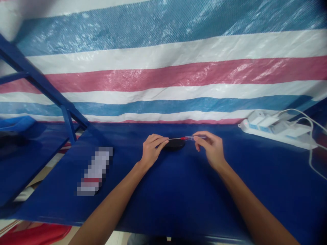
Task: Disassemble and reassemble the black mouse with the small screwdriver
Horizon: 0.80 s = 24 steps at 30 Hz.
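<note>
Between my two hands runs a screwdriver (188, 138) with a clear and red handle and a thin metal shaft. My right hand (211, 145) grips the handle between thumb and fingers. At the other end, the fingertips of my left hand (152, 149) pinch the tip of the shaft; whether a small part sits there too is hidden. Just behind and below the shaft lies a dark, rounded object like a computer mouse (175, 145), resting on the blue table (173, 197) and partly covered by my left fingers.
On the right, a white power strip (278, 131) holds several plugs with white cables (310, 153) trailing off. A blurred-out, phone-shaped object (95, 170) lies on the left. A blue metal frame (46, 85) slants at the left, and a striped tarp (163, 75) hangs behind.
</note>
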Available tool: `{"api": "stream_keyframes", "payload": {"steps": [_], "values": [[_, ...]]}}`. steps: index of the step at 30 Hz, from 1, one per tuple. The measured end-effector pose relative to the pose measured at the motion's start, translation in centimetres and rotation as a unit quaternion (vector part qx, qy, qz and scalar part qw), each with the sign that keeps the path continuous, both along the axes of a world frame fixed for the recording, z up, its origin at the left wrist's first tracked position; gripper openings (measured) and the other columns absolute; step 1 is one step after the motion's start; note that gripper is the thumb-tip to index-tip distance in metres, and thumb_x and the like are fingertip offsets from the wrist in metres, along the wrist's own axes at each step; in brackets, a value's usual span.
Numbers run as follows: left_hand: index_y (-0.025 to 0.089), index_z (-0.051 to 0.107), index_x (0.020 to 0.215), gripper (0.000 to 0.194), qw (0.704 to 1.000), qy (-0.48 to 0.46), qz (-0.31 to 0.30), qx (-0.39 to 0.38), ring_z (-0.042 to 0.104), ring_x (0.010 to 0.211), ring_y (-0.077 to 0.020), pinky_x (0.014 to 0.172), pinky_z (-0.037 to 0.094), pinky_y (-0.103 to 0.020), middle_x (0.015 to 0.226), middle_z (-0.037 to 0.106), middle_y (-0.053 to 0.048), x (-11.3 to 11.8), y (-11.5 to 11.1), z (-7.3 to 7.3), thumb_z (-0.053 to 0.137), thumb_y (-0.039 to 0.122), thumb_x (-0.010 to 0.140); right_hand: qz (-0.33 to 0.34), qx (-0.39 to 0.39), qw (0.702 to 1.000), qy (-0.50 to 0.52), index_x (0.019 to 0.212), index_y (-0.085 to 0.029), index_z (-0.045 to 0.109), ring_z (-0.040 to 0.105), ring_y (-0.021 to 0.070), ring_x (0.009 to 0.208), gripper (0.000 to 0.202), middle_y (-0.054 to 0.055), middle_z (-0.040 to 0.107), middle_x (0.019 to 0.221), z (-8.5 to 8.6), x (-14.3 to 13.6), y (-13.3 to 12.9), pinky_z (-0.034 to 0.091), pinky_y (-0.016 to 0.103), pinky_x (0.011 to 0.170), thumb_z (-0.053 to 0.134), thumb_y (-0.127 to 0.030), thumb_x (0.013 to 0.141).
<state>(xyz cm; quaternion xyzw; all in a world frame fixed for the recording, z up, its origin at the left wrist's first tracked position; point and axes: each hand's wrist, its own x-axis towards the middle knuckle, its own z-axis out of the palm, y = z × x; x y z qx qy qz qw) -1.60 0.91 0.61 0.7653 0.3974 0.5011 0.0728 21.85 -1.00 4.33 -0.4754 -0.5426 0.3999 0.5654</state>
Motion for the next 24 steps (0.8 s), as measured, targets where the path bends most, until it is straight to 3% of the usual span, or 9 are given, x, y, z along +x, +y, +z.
{"api": "stream_keyframes", "payload": {"steps": [24], "values": [[0.024, 0.074, 0.101, 0.014, 0.999, -0.017, -0.04, 0.026, 0.064, 0.076, -0.0155, 0.07, 0.049, -0.031, 0.087, 0.072, -0.002, 0.07, -0.02, -0.09, 0.063, 0.025, 0.091, 0.007, -0.01, 1.0, -0.004, 0.08, -0.019, 0.068, 0.049, 0.0109, 0.045, 0.014, -0.005, 0.053, 0.05, 0.43, -0.15, -0.09, 0.041, 0.027, 0.047, 0.07, -0.033, 0.077]]}}
